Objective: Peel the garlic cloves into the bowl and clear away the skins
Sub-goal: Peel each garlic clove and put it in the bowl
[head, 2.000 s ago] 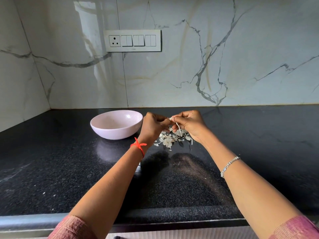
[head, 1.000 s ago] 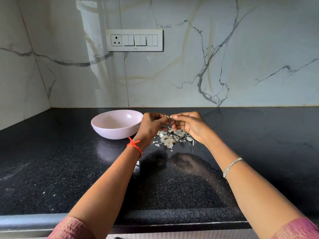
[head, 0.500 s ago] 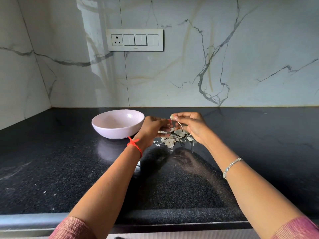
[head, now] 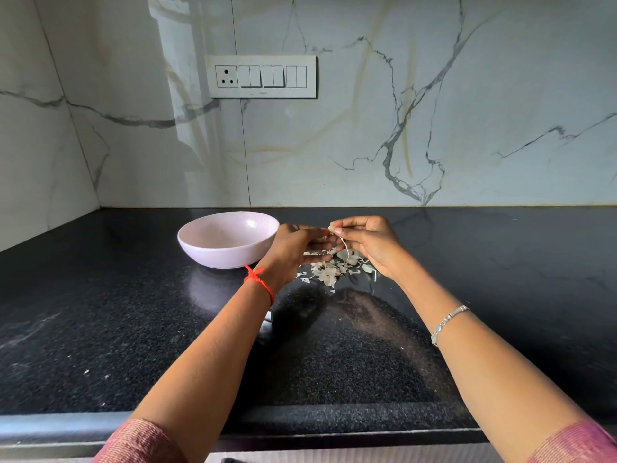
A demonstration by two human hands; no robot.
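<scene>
Far left of the hands, the pale pink bowl (head: 220,257) sits on the black countertop (head: 100,329), just beside the left hand; its near rim hides part of the inside. On to the left hand (head: 293,248), red thread (head: 258,282) at the wrist, back turned to the camera, fingers reaching towards the right hand; whether they pinch anything I cannot tell, the tips are too small to read. Between the hands, raised above the counter, the garlic clove (head: 331,228); the right hand (head: 370,245) pinches it at thumb and forefinger, and a thin strand of skin (head: 345,250) dangles from it. Below both hands lies the heap of skins (head: 329,274), its far edge covered by the fingers. A silver bracelet (head: 447,322) shows on the right forearm.
</scene>
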